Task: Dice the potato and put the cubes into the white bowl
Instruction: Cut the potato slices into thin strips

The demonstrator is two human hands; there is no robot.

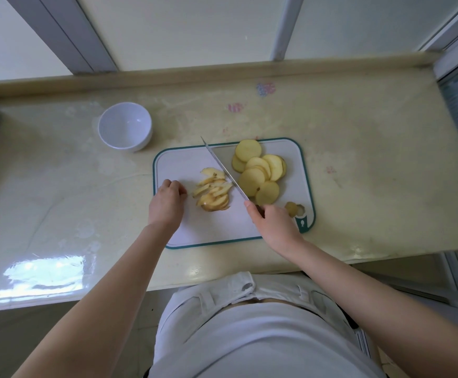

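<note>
- Setting: frosted window panels [195, 28] behind a cream, glossy worktop [358, 159]; a person stands at its near edge.
- On the worktop: one white rectangular plastic cutting board with a teal rim [178, 165], and one round white bowl [138, 144] to the board's far left, apart from it and with nothing inside.
- The potato is all on the board, in three lots:
  - one fanned pile of pale yellow strips [213, 190] at centre-left; they overlap too much to count.
  - about seven pale yellow round slices [252, 178] overlapping on the right half.
  - one small end piece [291, 208] by the board's hanging hole.
- Right hand [273, 222]: grip clamped on the handle of one long steel kitchen knife [223, 170]. The blade runs diagonally between strips and rounds, tip pointing away and to the left. I cannot tell whether the edge touches the board.
- Left hand [168, 200]: grip curled together, holding nothing visible, on the board just left of the strips and not touching them.
- Step, as judged: slicing is done and strip-cutting has started; no cubes are visible yet.
- The next move likely calls for the left hand to gather and steady the strips with knuckles forward, and for the blade to cross them squarely at even spacing. The rounds also await cutting into strips.
</note>
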